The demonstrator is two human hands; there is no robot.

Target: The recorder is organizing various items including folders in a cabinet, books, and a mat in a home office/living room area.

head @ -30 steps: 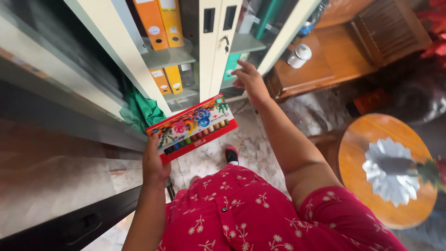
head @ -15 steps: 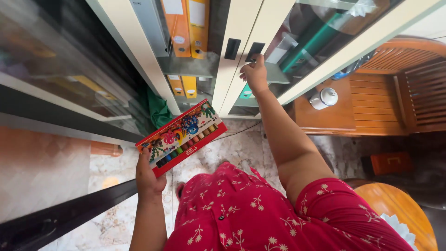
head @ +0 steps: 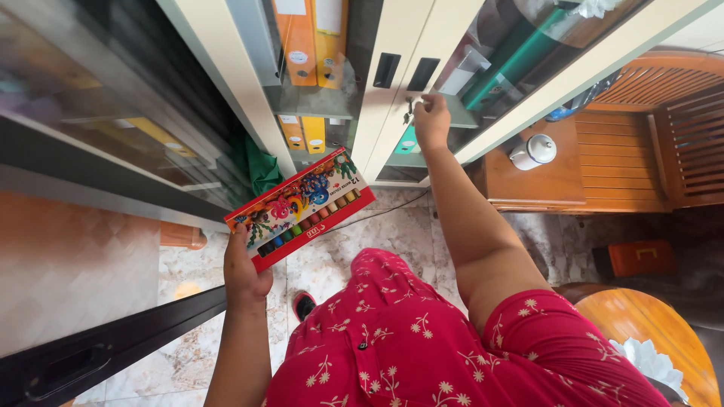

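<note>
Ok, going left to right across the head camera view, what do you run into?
Left hand holding the red marker box → orange and yellow binders in the open cabinet → right hand at the cabinet door's lock → white teapot on the wooden side table → small orange box on the floor.

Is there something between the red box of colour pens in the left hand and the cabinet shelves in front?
Nothing visible blocks it. The red box of colour pens faces an open gap onto the shelf of orange and yellow binders; the right hand is at the cream door's lock.
</note>
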